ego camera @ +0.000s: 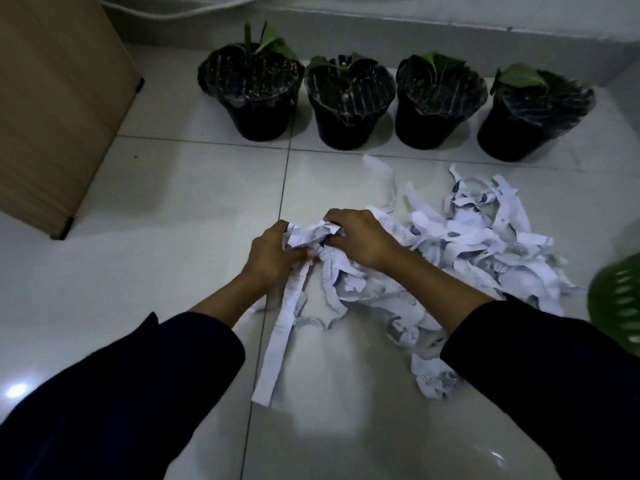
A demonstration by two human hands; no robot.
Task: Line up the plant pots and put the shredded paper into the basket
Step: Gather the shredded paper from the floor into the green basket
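Several black plant pots with small green leaves stand side by side in a row along the far wall. In front of them a heap of white shredded paper spreads over the tiled floor. My left hand and my right hand are closed together on a bunch of the paper strips at the heap's left end, and long strips hang down from the bunch toward me. A green slotted basket shows partly at the right edge, next to the heap.
A tan cardboard box stands on the floor at the left. A white wall base runs behind the pots. Glossy white floor tiles lie between the box and the paper.
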